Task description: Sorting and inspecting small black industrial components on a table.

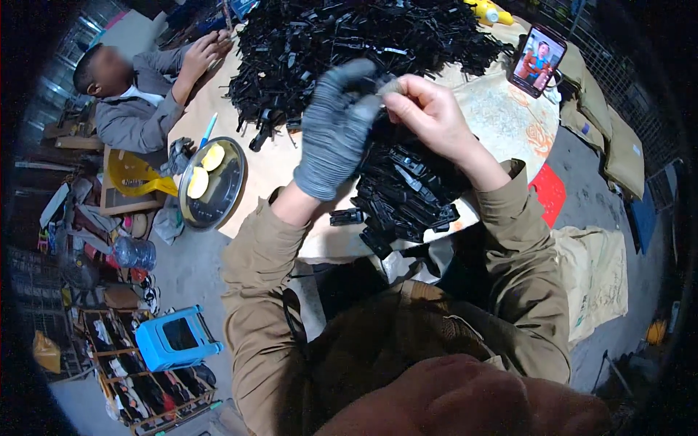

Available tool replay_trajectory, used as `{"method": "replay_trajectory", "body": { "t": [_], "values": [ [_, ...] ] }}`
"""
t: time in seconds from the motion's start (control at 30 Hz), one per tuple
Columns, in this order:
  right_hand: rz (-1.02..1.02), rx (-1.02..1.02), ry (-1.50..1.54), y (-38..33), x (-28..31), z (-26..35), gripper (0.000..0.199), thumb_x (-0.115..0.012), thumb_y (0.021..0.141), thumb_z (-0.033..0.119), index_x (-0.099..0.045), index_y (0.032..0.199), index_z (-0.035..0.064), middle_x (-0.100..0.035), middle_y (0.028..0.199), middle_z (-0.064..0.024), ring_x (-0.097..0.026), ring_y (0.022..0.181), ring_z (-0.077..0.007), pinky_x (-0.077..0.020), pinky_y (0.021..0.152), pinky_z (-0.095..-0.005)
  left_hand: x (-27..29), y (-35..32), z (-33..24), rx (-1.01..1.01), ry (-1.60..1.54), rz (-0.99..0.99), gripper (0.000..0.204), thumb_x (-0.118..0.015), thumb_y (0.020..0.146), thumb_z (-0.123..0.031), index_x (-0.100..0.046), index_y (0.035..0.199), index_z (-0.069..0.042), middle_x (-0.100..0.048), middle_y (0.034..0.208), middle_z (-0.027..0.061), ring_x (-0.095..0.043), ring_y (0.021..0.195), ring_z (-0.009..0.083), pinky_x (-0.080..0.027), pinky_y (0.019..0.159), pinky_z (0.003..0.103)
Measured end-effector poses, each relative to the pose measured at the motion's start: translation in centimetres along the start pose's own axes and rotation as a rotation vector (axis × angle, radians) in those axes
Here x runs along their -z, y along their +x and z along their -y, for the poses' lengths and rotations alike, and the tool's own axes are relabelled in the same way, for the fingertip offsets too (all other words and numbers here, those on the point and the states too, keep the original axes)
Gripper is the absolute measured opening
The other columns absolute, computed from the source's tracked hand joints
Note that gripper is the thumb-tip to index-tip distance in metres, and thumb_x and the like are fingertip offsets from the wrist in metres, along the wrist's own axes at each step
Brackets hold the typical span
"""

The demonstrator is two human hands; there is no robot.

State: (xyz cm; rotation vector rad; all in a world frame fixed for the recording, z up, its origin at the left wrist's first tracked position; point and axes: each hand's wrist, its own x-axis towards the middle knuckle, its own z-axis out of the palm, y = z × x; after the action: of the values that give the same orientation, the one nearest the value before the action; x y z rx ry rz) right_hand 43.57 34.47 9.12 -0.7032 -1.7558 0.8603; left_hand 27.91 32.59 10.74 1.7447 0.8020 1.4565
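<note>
Right hand (429, 109) pinching small piece (390, 87), gloved left hand (336, 131) touching

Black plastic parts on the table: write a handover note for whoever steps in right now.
Left hand: in a grey glove, raised over the table, fingers meeting the right hand.
Right hand: bare, pinching a small pale piece against the gloved fingers.
Loose black parts: a big heap on the far side of the table.
Stacked black parts: a tidier pile right under the hands; this much looks done.
Left: the far heap looks unsorted.
Nearby: a steel tray at the left edge, a phone propped far right.
</note>
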Motion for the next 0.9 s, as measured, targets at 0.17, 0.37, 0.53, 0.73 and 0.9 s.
{"method": "replay_trajectory", "body": {
  "t": [0.17,0.37,0.53,0.73,0.9],
  "values": [
    [-0.093,0.226,-0.254,0.1,0.6,0.9,0.013,-0.066,0.073,0.007,-0.059,0.081,-0.0006,-0.053,0.075,-0.0004,-0.044,0.059,-0.0043,-0.0353,0.051,-0.0172,1.6,0.5,-1.1,0.218,-0.569,0.057,0.042,-0.048,0.087,-0.023,-0.037,0.122,-0.002,-0.049,0.113,0.0143,-0.049,0.108,0.0251,-0.044,0.088,0.033],
    [-0.101,0.326,-0.073,-0.1,0.7,1.0,0.011,-0.065,0.071,0.0,-0.058,0.078,-0.0019,-0.056,0.08,-0.0044,-0.053,0.068,-0.0072,-0.043,0.06,-0.0188,2.5,0.1,-0.5,0.308,-0.456,0.118,0.042,-0.051,0.084,-0.014,-0.04,0.123,-0.003,-0.05,0.111,0.0097,-0.053,0.1,0.0188,-0.048,0.083,0.033],
    [-0.106,0.189,0.041,-0.3,0.4,1.4,0.016,-0.066,0.072,0.002,-0.056,0.085,-0.0008,-0.058,0.081,-0.0042,-0.056,0.071,-0.0081,-0.0457,0.064,-0.0191,1.3,0.3,-0.8,0.338,-0.313,0.173,0.039,-0.047,0.08,-0.004,-0.046,0.118,-0.003,-0.057,0.099,0.0053,-0.054,0.086,0.0108,-0.046,0.076,0.022],
    [-0.046,-0.045,0.019,0.2,0.1,0.7,0.021,-0.069,0.072,0.007,-0.055,0.085,0.0009,-0.058,0.077,-0.001,-0.053,0.069,-0.0038,-0.0444,0.061,-0.0171,-0.1,-0.2,-0.8,0.064,0.003,0.271,0.051,-0.057,0.074,0.001,-0.04,0.122,-0.001,-0.049,0.112,0.009,-0.051,0.098,0.0134,-0.044,0.083,0.024],
    [0.025,-0.154,0.215,0.3,0.6,1.0,0.013,-0.055,0.085,0.017,-0.057,0.086,0.0039,-0.054,0.07,0.0022,-0.045,0.057,-0.0011,-0.0347,0.049,-0.0147,0.2,-0.2,-0.3,0.154,-0.156,0.132,0.046,-0.06,0.073,-0.001,-0.046,0.117,-0.001,-0.054,0.107,0.0073,-0.053,0.093,0.0127,-0.045,0.082,0.024]
  ]
}}
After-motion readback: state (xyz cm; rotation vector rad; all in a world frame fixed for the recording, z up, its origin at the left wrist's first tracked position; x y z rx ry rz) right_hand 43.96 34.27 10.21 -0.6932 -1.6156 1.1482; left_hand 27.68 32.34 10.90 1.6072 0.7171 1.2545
